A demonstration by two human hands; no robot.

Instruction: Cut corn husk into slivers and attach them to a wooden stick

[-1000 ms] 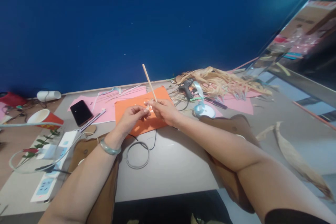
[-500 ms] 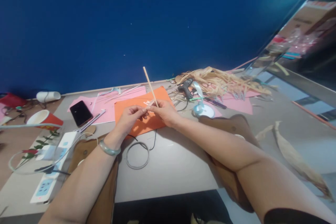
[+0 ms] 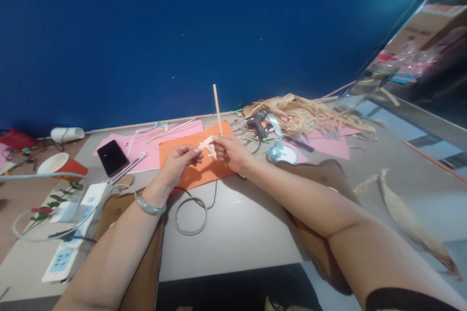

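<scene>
My left hand (image 3: pixel 182 159), with a jade-coloured bangle on its wrist, pinches one end of a short pale strip (image 3: pixel 205 145). At the strip's other end is my right hand (image 3: pixel 233 153), its fingers closed. A thin wooden stick (image 3: pixel 217 107) also stands up out of my right hand, tilted slightly left. Both hands hover over an orange sheet (image 3: pixel 175 153) on the table. Small white marks or scraps (image 3: pixel 212 152) show between the hands; I cannot tell which. What the strip is made of is unclear.
Dried husks (image 3: pixel 292 109) lie at the back right, beside a black glue gun (image 3: pixel 258 124) and a ribbon spool (image 3: pixel 282 154). A phone (image 3: pixel 112 157), a paper cup (image 3: pixel 62 165) and a power strip (image 3: pixel 75 233) with cables occupy the left. A cable loop (image 3: pixel 191 215) lies in front.
My hands have drawn apart, and the pale strip now shows stretched between them. The stick has moved right with my right hand and stands more upright.
</scene>
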